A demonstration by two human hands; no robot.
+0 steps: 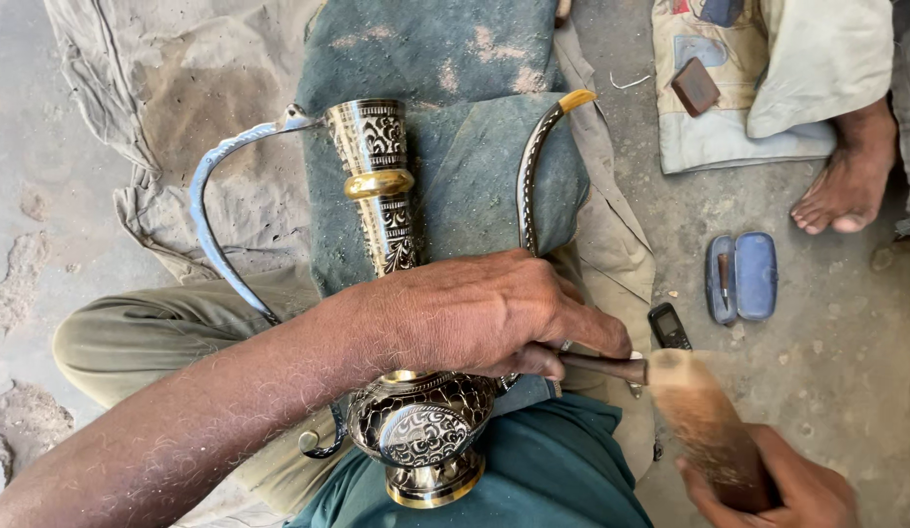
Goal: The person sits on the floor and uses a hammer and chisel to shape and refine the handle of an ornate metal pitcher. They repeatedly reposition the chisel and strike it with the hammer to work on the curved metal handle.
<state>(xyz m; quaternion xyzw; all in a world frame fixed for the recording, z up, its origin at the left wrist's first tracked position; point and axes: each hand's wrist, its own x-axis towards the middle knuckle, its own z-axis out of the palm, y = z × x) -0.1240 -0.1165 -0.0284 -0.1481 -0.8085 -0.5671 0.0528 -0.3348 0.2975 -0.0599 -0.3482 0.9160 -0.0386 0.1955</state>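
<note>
An engraved black-and-brass metal ewer [388, 210] lies on its side across my lap on a dusty green cloth [445, 59], with a long curved handle [215, 220] on the left and a curved spout [533, 166] on the right. My left hand [474, 313] rests over its belly and grips a thin dark chisel-like tool [606, 368]. My right hand [777, 484] holds a wooden mallet [704, 420], blurred, its head right by the tool's end.
A small dark phone [668, 326] and an open blue case [741, 277] lie on the concrete floor to the right. Another person's bare foot [846, 186] and a folded cloth [758, 78] with a small brown block [694, 86] sit at the upper right.
</note>
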